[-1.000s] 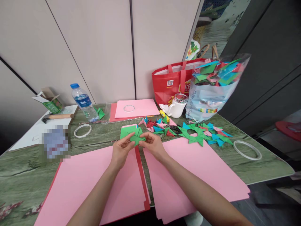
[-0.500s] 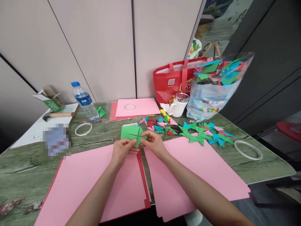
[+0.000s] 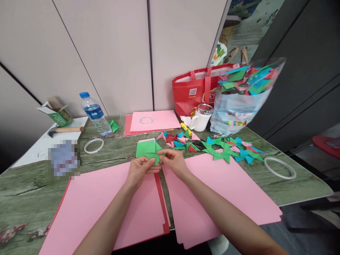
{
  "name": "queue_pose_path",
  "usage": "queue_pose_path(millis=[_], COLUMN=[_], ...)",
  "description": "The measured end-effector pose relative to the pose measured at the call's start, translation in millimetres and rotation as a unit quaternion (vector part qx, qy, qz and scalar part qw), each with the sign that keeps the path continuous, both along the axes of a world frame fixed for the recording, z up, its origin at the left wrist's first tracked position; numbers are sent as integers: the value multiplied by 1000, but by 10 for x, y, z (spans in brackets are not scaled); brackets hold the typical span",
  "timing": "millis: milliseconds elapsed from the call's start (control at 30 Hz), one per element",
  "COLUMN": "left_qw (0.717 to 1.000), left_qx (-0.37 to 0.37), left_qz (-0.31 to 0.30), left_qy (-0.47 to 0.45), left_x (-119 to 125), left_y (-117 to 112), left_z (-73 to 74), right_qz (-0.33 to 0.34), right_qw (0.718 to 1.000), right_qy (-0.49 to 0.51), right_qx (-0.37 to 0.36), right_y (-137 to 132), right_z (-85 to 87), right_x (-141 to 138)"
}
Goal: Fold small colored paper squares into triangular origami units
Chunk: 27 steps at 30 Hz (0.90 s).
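Both of my hands hold a green folded paper (image 3: pixel 157 153) between them, over the gap between two stacks of pink paper. My left hand (image 3: pixel 142 170) pinches its lower left part, thumb on top and the other fingers underneath. At its right side, my right hand (image 3: pixel 172 161) grips the paper between thumb and fingertips. Just behind lie flat green paper squares (image 3: pixel 143 148), partly overlapped by the held piece in this view. Beneath my left forearm is the left pink paper stack (image 3: pixel 106 205), with red edges showing. My right forearm crosses the right pink paper stack (image 3: pixel 212 184).
Folded paper pieces (image 3: pixel 180 140) and star-like paper rings (image 3: pixel 233 148) lie behind. A white mug (image 3: pixel 200 120), a red bag (image 3: pixel 183 95) and a filled plastic bag (image 3: pixel 236 109) stand behind. Leftward are a water bottle (image 3: pixel 94 115), tape roll (image 3: pixel 94 146) and hammer (image 3: pixel 66 130).
The green paper has tilted slightly, and its creases look different between my fingers. Both hands stay in nearly the same place, still holding it.
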<state>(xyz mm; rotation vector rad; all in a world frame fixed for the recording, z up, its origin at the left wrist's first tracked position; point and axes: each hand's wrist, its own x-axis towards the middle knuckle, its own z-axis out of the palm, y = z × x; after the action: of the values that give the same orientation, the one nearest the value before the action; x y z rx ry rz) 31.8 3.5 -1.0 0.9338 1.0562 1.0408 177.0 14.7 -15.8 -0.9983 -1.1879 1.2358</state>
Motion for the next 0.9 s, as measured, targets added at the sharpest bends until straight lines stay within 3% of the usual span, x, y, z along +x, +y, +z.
queue_pose_path(millis=[433, 633, 900], left_qw=[999, 996, 991], left_qx=[12, 0, 63], left_qz=[-9, -65, -78], left_qy=[32, 66, 84], left_x=[74, 95, 125], left_y=[-46, -78, -135], left_z=[4, 28, 54], right_qz=[-76, -110, -93], right_qw=[997, 993, 995], right_qy=[-23, -45, 6], right_qx=[-1, 10, -38], right_y=[-3, -10, -1], right_z=[-59, -22, -29], right_x=[-31, -28, -37])
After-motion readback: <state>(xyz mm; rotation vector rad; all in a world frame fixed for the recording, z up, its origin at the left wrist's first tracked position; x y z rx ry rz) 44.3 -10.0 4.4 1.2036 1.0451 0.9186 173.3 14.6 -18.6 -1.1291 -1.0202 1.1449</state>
